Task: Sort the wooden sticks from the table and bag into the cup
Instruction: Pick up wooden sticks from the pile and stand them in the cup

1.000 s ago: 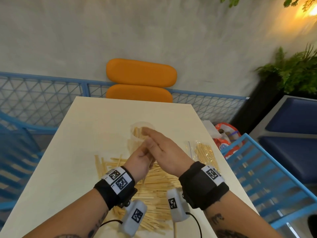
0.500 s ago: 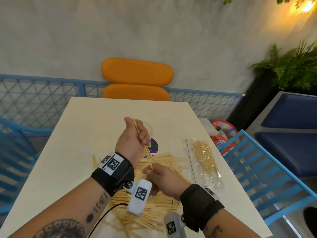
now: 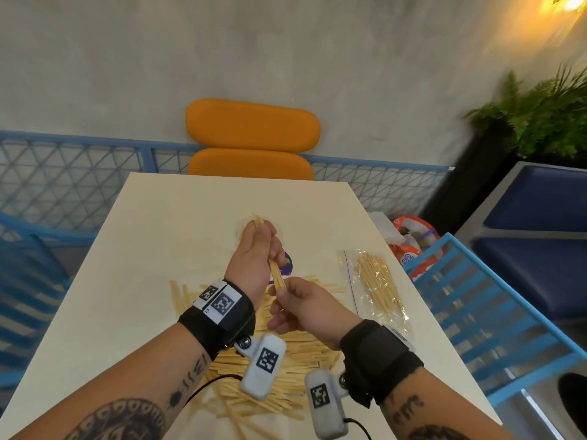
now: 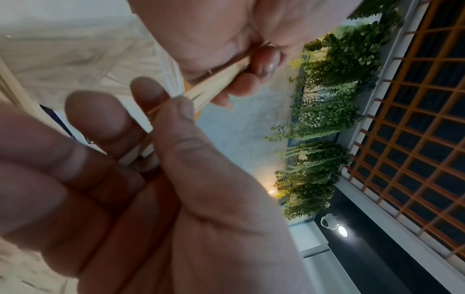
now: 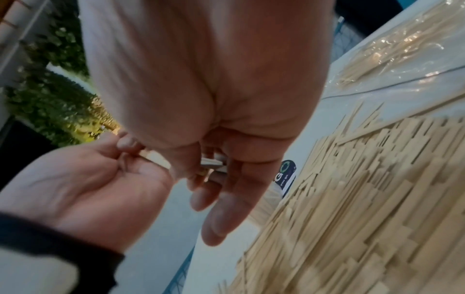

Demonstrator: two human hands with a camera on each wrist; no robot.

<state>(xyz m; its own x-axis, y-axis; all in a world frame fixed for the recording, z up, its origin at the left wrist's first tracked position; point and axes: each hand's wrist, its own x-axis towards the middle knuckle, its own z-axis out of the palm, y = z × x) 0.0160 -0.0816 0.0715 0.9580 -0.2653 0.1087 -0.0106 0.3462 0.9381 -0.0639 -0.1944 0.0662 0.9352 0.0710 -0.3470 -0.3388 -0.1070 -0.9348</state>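
1. The left hand [image 3: 254, 258] is raised above the table [image 3: 133, 249], its fingers curled round a small bundle of sticks [image 3: 275, 274] that runs slantwise through the fist, one end poking out above the knuckles, the other below.
2. The right hand [image 3: 305, 308] sits just beneath, thumb and fingertips pinching the lower end of that same bundle.
3. The cup [image 3: 279, 231] stands behind the left hand and is mostly hidden by it; only a clear rim and a purple label show.
4. A loose heap of sticks [image 3: 286, 360] lies on the table under both wrists: flat, pale, thin wooden strips lying criss-cross.
5. To the right lies a clear, crinkled plastic bag [image 3: 378, 287] with more sticks inside.
6. Beyond the table stands an orange chair [image 3: 252, 125]; a blue chair [image 3: 482, 312] is at the right.
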